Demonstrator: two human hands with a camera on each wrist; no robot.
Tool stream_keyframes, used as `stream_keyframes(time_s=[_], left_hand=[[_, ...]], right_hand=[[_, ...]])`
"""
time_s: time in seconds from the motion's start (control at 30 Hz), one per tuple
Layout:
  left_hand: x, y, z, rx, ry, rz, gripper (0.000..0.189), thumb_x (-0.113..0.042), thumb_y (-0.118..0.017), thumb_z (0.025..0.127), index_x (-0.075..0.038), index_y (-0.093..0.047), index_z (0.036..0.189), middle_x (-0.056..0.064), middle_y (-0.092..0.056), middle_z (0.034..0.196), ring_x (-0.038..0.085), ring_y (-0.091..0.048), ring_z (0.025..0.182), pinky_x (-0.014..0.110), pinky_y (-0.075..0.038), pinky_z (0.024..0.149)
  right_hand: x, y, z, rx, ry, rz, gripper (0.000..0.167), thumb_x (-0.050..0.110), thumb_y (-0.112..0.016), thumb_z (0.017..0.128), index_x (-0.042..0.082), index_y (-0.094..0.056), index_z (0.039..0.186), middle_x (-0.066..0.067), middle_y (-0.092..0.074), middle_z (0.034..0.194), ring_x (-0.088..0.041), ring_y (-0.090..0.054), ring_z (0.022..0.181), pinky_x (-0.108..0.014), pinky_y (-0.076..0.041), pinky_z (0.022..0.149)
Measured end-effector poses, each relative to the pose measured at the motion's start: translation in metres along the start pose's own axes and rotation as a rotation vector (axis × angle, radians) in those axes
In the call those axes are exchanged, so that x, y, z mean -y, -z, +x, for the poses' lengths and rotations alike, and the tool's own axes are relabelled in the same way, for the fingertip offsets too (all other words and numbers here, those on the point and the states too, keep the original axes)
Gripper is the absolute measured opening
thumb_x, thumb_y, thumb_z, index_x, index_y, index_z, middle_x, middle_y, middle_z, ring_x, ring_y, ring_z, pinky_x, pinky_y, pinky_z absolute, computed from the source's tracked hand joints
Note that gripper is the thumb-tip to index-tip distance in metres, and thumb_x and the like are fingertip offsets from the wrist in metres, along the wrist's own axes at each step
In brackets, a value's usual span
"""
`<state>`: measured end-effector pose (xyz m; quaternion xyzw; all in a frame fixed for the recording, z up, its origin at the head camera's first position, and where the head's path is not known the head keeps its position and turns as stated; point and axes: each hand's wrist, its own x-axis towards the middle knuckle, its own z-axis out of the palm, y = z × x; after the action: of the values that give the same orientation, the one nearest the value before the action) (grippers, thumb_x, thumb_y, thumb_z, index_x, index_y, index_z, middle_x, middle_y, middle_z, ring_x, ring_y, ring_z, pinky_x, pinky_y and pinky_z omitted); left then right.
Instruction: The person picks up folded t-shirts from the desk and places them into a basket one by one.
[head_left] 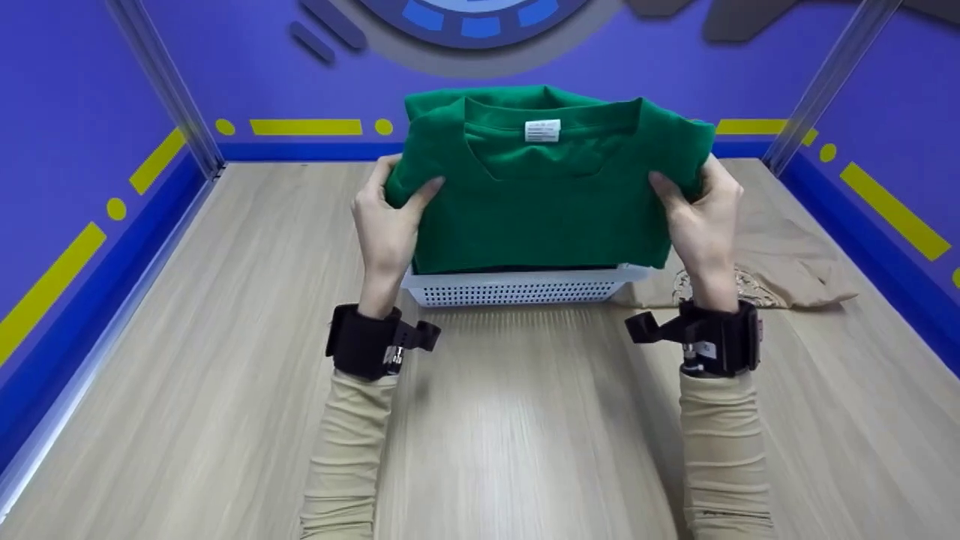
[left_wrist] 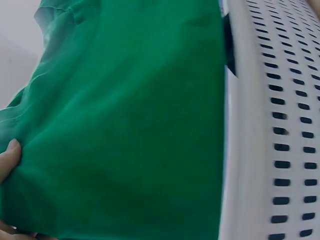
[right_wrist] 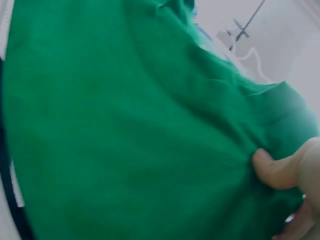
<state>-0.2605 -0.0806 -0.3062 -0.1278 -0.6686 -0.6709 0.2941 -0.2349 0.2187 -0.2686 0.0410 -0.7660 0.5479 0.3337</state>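
A folded green T-shirt hangs between both hands, its neckline and white label facing me. My left hand pinches its left side, thumb in front and fingers behind the cloth. On the opposite side my right hand grips it the same way. Directly below and behind the shirt is a white perforated basket; the shirt's lower edge overlaps the rim in the head view and hides most of the inside. In the left wrist view the cloth hangs right beside the basket's wall.
A tan garment with a dark printed pattern lies on the wooden table to the right of the basket, partly behind the right hand. Purple panels with yellow marks enclose the table at the back and both sides.
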Motion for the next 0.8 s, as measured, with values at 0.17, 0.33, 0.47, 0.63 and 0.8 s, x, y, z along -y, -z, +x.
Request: stream_keyframes(time_s=[0.17, 0.33, 0.47, 0.63, 0.8], left_hand=[[0.035, 0.002, 0.010, -0.038, 0.002, -0.022, 0.044, -0.030, -0.076, 0.079, -0.011, -0.061, 0.116, 0.009, -0.063, 0.115, 0.020, -0.059, 0.108, 0.031, -0.047, 0.098], [0.052, 0.004, 0.012, -0.056, -0.011, 0.003, 0.046, -0.033, -0.076, 0.079, -0.014, -0.061, 0.118, 0.007, -0.063, 0.117, 0.017, -0.059, 0.109, 0.028, -0.047, 0.098], [0.029, 0.004, 0.005, -0.062, 0.019, 0.040, 0.039, -0.025, -0.075, 0.082, -0.007, -0.063, 0.114, 0.013, -0.064, 0.112, 0.021, -0.060, 0.103, 0.031, -0.049, 0.093], [0.020, 0.003, 0.003, -0.051, 0.071, 0.097, 0.035, -0.016, -0.075, 0.082, -0.001, -0.063, 0.111, 0.017, -0.066, 0.109, 0.023, -0.060, 0.099, 0.034, -0.049, 0.088], [0.028, 0.004, 0.002, -0.029, 0.088, 0.157, 0.035, -0.015, -0.076, 0.080, -0.002, -0.065, 0.110, 0.017, -0.067, 0.108, 0.024, -0.061, 0.099, 0.035, -0.049, 0.087]], right_hand=[[-0.012, -0.014, 0.003, -0.020, 0.032, 0.052, 0.028, 0.005, -0.065, 0.088, -0.006, -0.061, 0.113, -0.016, -0.067, 0.114, -0.016, -0.065, 0.102, -0.034, -0.052, 0.093], [-0.025, -0.024, 0.005, 0.001, 0.024, 0.051, 0.028, 0.008, -0.065, 0.089, -0.006, -0.060, 0.113, -0.016, -0.067, 0.114, -0.018, -0.065, 0.102, -0.034, -0.052, 0.092], [-0.037, -0.031, 0.005, 0.015, 0.029, 0.049, 0.028, 0.007, -0.064, 0.089, -0.005, -0.060, 0.114, -0.018, -0.066, 0.113, -0.018, -0.064, 0.101, -0.036, -0.052, 0.092], [-0.050, -0.037, 0.006, 0.049, 0.034, 0.047, 0.030, 0.008, -0.064, 0.089, -0.005, -0.060, 0.116, -0.018, -0.066, 0.115, -0.020, -0.063, 0.104, -0.038, -0.051, 0.094], [-0.058, -0.039, 0.007, 0.095, -0.007, 0.002, 0.032, 0.012, -0.066, 0.089, -0.003, -0.061, 0.116, -0.016, -0.066, 0.115, -0.021, -0.062, 0.105, -0.038, -0.051, 0.093]])
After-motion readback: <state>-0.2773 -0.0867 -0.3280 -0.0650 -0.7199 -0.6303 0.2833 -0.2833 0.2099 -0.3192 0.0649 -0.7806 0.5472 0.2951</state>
